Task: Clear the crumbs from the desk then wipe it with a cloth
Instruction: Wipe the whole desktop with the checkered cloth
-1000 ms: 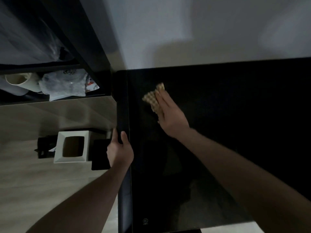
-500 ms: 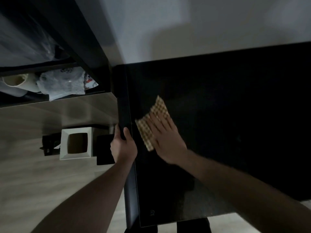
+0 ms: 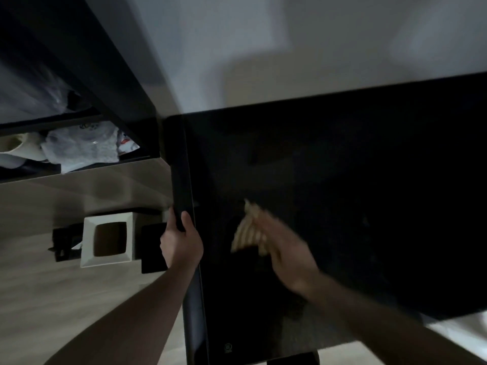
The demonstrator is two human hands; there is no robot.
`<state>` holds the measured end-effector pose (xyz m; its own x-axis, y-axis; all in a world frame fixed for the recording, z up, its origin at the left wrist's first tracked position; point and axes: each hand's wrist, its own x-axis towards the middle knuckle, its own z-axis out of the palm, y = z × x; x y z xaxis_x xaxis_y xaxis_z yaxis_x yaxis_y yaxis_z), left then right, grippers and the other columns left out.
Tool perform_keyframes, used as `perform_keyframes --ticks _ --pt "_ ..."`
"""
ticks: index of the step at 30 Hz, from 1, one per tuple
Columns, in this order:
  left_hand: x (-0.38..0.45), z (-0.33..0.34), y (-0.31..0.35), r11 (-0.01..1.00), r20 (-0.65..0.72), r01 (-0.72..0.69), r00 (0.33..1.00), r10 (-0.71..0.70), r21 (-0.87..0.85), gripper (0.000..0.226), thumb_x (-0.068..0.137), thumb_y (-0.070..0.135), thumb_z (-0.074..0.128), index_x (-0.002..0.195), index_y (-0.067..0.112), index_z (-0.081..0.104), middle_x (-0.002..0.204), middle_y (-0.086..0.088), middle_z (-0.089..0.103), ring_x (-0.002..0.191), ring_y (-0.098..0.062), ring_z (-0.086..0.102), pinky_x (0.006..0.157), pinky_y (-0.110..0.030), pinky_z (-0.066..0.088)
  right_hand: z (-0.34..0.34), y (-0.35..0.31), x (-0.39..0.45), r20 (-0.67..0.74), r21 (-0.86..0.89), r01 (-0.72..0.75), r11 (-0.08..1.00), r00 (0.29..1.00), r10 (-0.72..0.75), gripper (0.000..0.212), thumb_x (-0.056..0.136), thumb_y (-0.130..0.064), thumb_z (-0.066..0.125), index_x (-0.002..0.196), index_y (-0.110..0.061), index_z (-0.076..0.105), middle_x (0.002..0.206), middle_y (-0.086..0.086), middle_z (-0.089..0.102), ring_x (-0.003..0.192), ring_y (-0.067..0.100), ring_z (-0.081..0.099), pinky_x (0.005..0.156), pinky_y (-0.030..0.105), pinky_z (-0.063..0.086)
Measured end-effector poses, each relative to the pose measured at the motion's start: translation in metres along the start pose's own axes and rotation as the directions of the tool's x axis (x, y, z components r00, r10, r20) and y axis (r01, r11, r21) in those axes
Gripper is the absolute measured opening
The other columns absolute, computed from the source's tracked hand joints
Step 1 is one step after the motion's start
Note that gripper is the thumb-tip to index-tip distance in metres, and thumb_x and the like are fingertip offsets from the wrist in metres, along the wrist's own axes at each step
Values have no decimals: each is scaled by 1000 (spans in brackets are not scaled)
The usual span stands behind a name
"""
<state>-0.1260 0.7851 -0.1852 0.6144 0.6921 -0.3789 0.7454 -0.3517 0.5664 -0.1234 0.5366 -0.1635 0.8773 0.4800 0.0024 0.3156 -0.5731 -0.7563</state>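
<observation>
The black desk (image 3: 355, 180) fills the right half of the head view, its top dark and dim. My right hand (image 3: 287, 248) lies flat on a beige checkered cloth (image 3: 246, 233) and presses it onto the desk near the left side; both are blurred by motion. My left hand (image 3: 180, 242) grips the desk's left edge (image 3: 181, 180), thumb on top and fingers curled round the side. No crumbs can be made out on the dark surface.
A white square bin (image 3: 108, 239) stands on the pale wood floor left of the desk, with a dark object (image 3: 152, 248) beside it. A black shelf unit (image 3: 79, 143) at the upper left holds bags and a roll. A pale wall runs behind the desk.
My right hand has drawn the cloth from the far left part of the desk back toward me and slightly rightward. My left hand keeps its grip on the desk edge.
</observation>
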Motion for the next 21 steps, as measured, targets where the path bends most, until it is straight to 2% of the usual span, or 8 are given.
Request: perform_keyframes --ticks 2,4,7,10,12,15,21 --pt "0 1 1 1000 -7 -7 1000 7 8 56 100 57 31 152 35 34 127 -8 67 117 -35 62 98 -47 51 -16 17 70 -84 -24 -70 997 994 68 47 108 -10 44 156 -10 45 163 3 41 152 19 38 126 31 27" --pt "-1 1 1 1000 -6 -1 1000 1 6 55 101 55 32 152 35 35 130 -8 66 120 -35 60 98 -47 49 -30 35 138 -110 -115 -95 989 991 82 51 108 -10 43 159 -8 39 166 8 37 155 29 33 127 42 27" --pt "0 3 0 1000 -8 -11 1000 11 -2 54 102 53 33 152 34 35 128 -6 66 118 -33 62 93 -45 50 -45 54 220 -43 -274 -91 958 996 83 60 104 -9 43 163 -11 29 170 9 27 157 38 23 128 53 19" --pt "1 4 0 1000 -18 -20 1000 20 -5 52 102 51 35 151 35 37 125 -3 68 115 -32 63 89 -42 50 -35 67 254 47 -446 -71 892 994 103 65 103 -14 46 164 -15 25 173 7 21 159 35 17 128 56 14" --pt "1 4 1 1000 -25 -20 1000 20 -3 51 102 51 35 151 36 38 124 -3 69 114 -31 63 89 -42 50 -20 74 245 47 -500 -37 865 996 69 62 102 -18 44 163 -13 31 172 9 23 159 33 19 126 59 16" --pt "1 3 3 1000 -19 -3 1000 3 -1 51 102 51 35 151 36 37 125 -4 68 115 -32 63 87 -39 49 1 67 203 3 -478 -50 877 998 59 59 102 -25 42 160 -11 38 170 8 29 157 33 25 125 59 18" --pt "-1 0 7 1000 -4 -5 1000 5 16 55 102 52 34 153 32 35 131 -11 64 122 -37 59 97 -47 49 11 34 66 131 -455 -2 891 989 69 59 107 -38 36 164 -23 27 175 -3 11 161 25 2 128 54 9"
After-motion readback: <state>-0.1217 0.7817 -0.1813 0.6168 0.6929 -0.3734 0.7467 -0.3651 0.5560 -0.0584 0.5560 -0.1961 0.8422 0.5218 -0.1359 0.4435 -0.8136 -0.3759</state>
